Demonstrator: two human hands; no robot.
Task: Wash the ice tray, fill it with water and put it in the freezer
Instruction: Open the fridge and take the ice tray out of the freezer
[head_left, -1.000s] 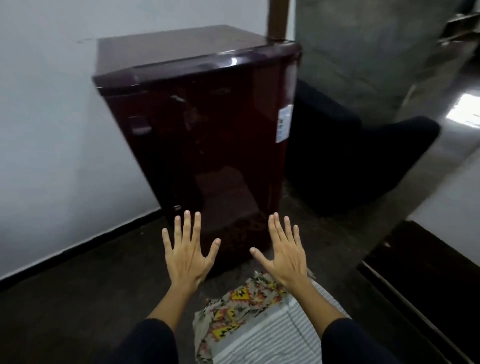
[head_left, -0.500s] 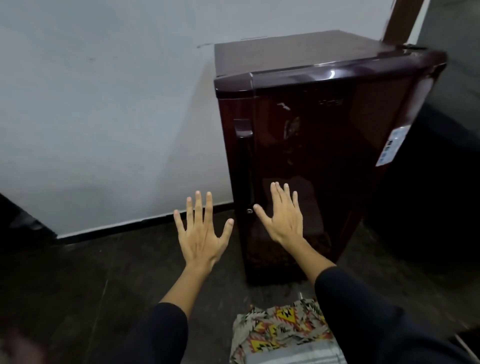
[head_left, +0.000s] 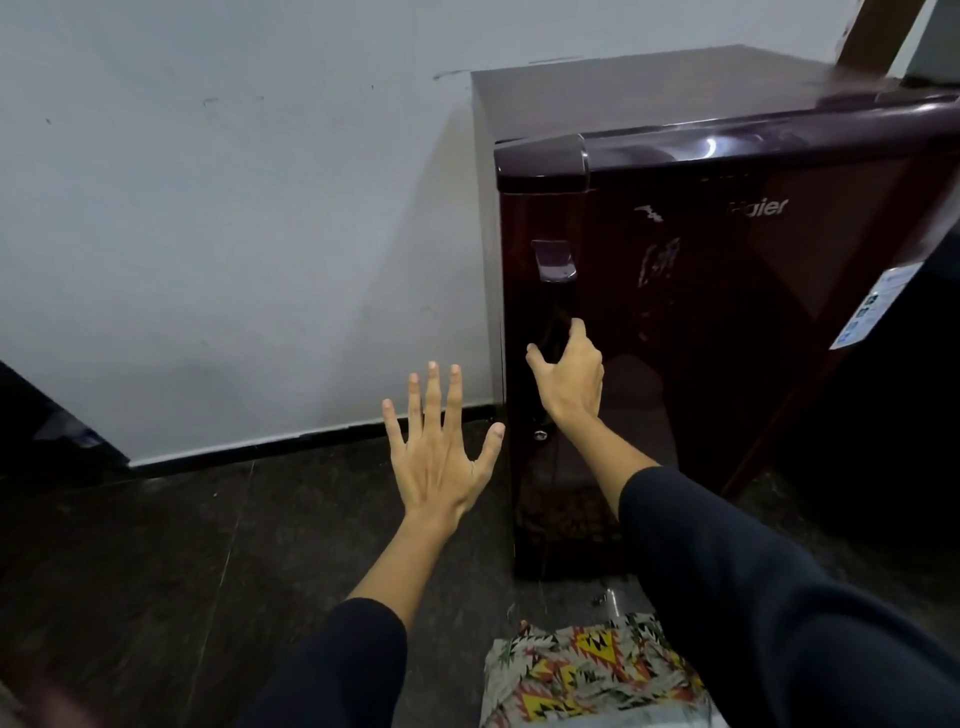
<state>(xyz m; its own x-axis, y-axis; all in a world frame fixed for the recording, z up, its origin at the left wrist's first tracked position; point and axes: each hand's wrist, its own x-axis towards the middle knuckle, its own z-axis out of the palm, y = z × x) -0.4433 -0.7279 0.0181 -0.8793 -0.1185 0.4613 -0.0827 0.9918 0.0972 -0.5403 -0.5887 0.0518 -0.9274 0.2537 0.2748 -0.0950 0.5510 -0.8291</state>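
A small, glossy dark-maroon single-door refrigerator (head_left: 727, 322) stands on the dark polished stone floor (head_left: 156, 561) against a pale grey-white painted wall (head_left: 234, 234), its door shut and a faint brand name in silver letters near the top of the door. Along the door's left edge runs a recessed vertical handle (head_left: 555, 291), dark like the door, with a small protruding cap at its top. The right hand (head_left: 569, 374) is at this handle, its fingers curled into the recess and the thumb spread out to the left, so it grips the handle about halfway down the door; a small round keyhole (head_left: 540, 434) sits just below the wrist. The left hand (head_left: 439, 457) hovers in the air to the left of the refrigerator, palm away from the camera, all five fingers straight and spread wide apart, holding nothing and touching nothing. Both forearms wear dark long sleeves (head_left: 753, 597). A white and blue energy label (head_left: 866, 306) is stuck on the door's right edge. A black skirting strip (head_left: 291, 441) runs along the foot of the wall. At the bottom edge shows a piece of patterned cloth (head_left: 587, 670) in yellow, red, green and white. The freezer compartment lies behind the closed door, and the ice tray does not show anywhere in the view.
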